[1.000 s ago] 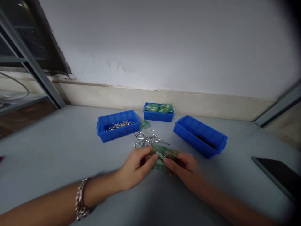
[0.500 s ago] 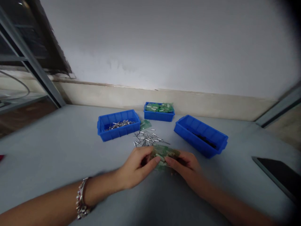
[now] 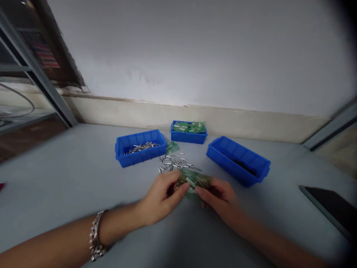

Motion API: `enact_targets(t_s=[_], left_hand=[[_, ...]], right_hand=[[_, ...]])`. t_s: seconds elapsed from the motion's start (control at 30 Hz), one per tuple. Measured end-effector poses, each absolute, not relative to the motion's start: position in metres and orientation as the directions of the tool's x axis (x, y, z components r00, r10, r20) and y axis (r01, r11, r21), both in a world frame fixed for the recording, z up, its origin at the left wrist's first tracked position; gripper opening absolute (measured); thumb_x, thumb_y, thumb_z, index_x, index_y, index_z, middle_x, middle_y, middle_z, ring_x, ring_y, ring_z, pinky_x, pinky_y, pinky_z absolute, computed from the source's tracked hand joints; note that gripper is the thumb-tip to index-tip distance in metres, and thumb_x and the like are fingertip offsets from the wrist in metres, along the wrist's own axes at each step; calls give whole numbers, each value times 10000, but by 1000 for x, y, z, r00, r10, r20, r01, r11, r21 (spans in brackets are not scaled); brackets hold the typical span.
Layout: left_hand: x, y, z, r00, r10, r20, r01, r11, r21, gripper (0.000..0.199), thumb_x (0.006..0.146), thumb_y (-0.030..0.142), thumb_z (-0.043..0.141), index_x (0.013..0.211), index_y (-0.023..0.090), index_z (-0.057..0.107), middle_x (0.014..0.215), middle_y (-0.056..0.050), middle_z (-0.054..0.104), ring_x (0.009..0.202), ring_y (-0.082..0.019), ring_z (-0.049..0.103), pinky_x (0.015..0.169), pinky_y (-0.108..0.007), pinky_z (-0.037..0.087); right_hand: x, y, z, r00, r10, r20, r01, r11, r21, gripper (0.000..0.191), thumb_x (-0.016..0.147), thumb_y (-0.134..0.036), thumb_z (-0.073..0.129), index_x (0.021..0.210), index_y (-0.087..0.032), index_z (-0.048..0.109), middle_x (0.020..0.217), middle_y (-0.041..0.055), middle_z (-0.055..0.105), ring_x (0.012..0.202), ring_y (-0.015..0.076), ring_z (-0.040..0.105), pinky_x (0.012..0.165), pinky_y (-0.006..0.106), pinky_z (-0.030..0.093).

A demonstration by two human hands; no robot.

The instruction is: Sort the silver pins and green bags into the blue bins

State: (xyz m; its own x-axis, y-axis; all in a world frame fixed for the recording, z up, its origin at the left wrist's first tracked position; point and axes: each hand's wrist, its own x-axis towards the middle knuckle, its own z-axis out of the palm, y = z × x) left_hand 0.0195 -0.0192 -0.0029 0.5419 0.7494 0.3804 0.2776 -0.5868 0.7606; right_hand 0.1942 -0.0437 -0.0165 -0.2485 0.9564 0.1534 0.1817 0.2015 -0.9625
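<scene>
A green see-through plastic bag (image 3: 195,178) with small pale and metallic pieces inside is stretched between my two hands above the tabletop. My left hand (image 3: 164,195), with a beaded bracelet on its wrist, pinches the bag's left side between thumb and fingers. On the right side my right hand (image 3: 220,195) grips it, thumb on top. The two thumb tips are close together over the middle of the bag. Just behind the bag lies a loose pile of thin metal pins (image 3: 174,162), partly covered by the bag and my left fingers.
Behind the pile, a blue bin (image 3: 141,160) of metal pins stands left, and another blue bin (image 3: 189,137) holds green bags. A third bin (image 3: 231,167) has dark pieces. One green bag (image 3: 173,147) lies beside the pins. A dark flat tablet-like object (image 3: 331,204) is far right.
My hands remain on the green bag, which has shifted and creased slightly, its top edge a little higher. The bins and the pin pile have not moved.
</scene>
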Motion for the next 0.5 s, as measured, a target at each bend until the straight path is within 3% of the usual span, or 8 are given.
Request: enact_targets(t_s=[0.1, 0.3, 0.4, 0.5], left_hand=[[19, -19, -4, 542, 752, 374, 293, -587, 755, 241, 857, 293, 412, 714, 137, 529, 644, -12, 505, 592, -115, 431, 544, -227, 341], [16, -20, 1, 459, 789, 408, 356, -584, 729, 324, 851, 341, 419, 588, 151, 428, 540, 29, 396, 509, -89, 356, 483, -215, 280], [14, -20, 3, 491, 781, 386, 331, -578, 746, 439, 885, 352, 343, 513, 140, 443, 485, 17, 413, 477, -83, 391, 487, -217, 294], [13, -21, 1, 540, 771, 337, 240, -525, 817, 551, 910, 388, 263, 498, 125, 518, 437, 1, 459, 426, -72, 416, 473, -205, 317]], right_hand=[[194, -44, -15, -240, 951, 193, 218, 247, -944, 221, 803, -340, 501, 628, -208, 530, 518, -34, 468, 472, 101, 434, 423, 213, 347], [197, -47, -7, -130, 948, 291, 349, 319, -881, 179, 821, -321, 489, 705, -221, 583, 552, -32, 508, 504, 113, 495, 455, 211, 398], [201, -47, -6, -106, 902, 419, 433, 422, -796, 148, 831, -271, 478, 908, -250, 603, 766, 0, 604, 696, 149, 564, 610, 250, 453], [204, -46, -10, -247, 819, 518, 441, 571, -693, 329, 828, -167, 443, 1110, -314, 528, 1005, 15, 577, 912, 170, 537, 768, 291, 437]])
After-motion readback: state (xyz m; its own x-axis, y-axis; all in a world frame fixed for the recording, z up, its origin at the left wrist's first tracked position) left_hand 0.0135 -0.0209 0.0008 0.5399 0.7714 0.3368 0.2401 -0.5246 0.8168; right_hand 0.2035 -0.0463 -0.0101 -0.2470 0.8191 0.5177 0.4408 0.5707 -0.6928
